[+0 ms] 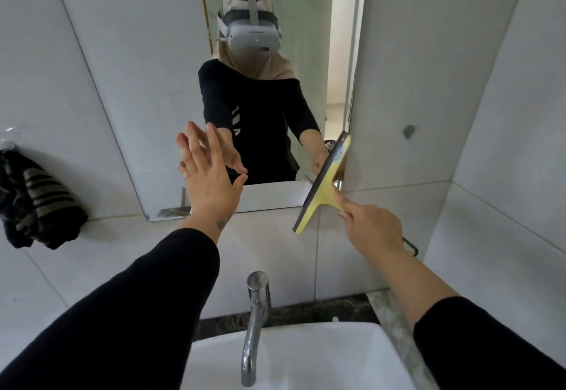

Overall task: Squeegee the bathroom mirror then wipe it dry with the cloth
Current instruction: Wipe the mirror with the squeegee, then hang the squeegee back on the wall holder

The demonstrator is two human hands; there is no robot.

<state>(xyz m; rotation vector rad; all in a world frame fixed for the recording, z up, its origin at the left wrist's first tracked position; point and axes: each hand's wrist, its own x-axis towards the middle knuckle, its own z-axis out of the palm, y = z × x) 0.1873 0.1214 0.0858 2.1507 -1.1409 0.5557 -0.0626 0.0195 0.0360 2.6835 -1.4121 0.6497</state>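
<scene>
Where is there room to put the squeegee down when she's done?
The white sink basin right of the tap is bare. The ledge beside the sink looks too narrow. The right hand holds the squeegee.

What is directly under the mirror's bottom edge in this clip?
Under the mirror is pale tiled wall, then a chrome faucet over a white sink. The left hand and yellow squeegee cover parts of the edge.

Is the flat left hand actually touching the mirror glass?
Touching. In the head view, the fingertips of the left hand meet their own reflection on the mirror, with no gap between.
</scene>
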